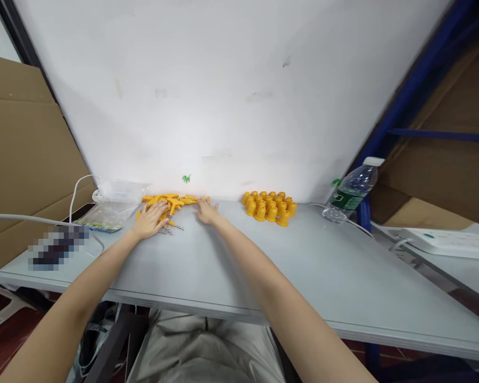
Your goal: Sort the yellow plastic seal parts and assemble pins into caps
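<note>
A heap of yellow plastic pieces [168, 200], branching in shape, lies against the white wall on the left half of the table. My left hand [150, 219] rests flat on this heap with its fingers spread. Several small silver balls [179, 227] lie in short lines by its fingertips. At the heap's right end, my right hand [207, 210] reaches out with fingers apart, touching or very near a yellow piece there. Whether anything lies under either palm is hidden. Farther right, several yellow cup-shaped pieces [271, 210] stand in close rows.
A tilted water bottle [353, 191] leans at the right end of the table [303, 276]. On the left are clear plastic bags [114, 205], a white cable [35, 217] and a blurred-out item [58, 247]. Cardboard [24, 159] borders the left side; a white power strip [451, 242] lies far right.
</note>
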{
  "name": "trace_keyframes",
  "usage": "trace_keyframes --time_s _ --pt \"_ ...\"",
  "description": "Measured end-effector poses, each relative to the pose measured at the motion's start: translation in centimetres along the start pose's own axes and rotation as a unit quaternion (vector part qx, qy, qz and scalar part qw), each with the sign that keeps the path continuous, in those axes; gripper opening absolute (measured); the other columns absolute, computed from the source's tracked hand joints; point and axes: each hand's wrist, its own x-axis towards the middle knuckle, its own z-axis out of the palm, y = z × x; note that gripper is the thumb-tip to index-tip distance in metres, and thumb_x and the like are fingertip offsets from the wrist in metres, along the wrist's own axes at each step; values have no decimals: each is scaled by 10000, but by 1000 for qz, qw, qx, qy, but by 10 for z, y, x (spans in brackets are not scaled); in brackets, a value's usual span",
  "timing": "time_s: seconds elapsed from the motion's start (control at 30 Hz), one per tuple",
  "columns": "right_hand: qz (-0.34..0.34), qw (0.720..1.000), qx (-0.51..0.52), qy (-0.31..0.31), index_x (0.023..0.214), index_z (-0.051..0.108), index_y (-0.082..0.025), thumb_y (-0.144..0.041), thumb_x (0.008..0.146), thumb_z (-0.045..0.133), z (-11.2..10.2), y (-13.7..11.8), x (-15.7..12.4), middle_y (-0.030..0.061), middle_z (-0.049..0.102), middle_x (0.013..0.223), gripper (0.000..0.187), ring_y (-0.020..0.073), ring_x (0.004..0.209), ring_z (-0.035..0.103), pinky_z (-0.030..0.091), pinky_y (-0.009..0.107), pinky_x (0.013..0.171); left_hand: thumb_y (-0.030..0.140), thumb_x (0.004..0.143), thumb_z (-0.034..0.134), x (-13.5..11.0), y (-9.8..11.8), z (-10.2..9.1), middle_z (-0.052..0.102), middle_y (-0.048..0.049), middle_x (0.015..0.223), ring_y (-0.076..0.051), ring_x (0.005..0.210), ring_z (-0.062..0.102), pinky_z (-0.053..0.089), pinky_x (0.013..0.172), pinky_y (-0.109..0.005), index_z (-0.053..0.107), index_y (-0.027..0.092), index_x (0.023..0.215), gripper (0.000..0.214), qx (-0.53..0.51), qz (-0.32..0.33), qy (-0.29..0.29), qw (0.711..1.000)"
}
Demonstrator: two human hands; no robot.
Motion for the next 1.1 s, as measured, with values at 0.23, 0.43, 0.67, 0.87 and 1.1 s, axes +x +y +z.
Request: trace_keyframes --time_s 0.23,0.43,0.67,0.87,1.1 --pt "-18 997 -65 34 1511 263 -122 -257 951 376 7 2 2 200 276 1567 588 292 1483 146 -24 614 1159 387 970 263 19 4 8 446 -108 1496 -247 1386 387 238 1148 -438 454 179 1397 512 -16 -57 37 998" --pt "8 998 -56 11 1536 194 -153 -302 978 336 6 5 6 121 147 1622 595 285 1498 48 -28 658 1140 333 970 233 23 3 14 501 -141 1445 -256 1349 435 292 1117 -443 489 122 1355 509 -9 -61 32 998" --pt "-2 990 -125 65 1338 555 -128 -234 941 398 11 -5 9 204 517 1385 440 332 1369 365 -42 639 1139 253 941 266 26 1 18 549 -141 1393 -261 1308 477 353 1073 -447 528 128 1307 467 3 -47 35 998" --pt "-10 978 -164 126 1214 662 -123 -110 881 412 12 -2 7 200 600 1237 417 318 1257 452 53 584 1149 241 939 287 27 -2 19 602 -136 1317 -255 1253 521 376 1047 -433 555 148 1252 423 -6 -47 72 996" --pt "15 976 -113 184 1069 719 -96 -200 904 466 -18 13 -9 206 615 1162 319 304 1161 500 304 466 1052 210 915 313 28 3 12 625 -141 1272 -265 1229 534 362 1046 -442 556 150 1235 406 -36 -96 84 991"
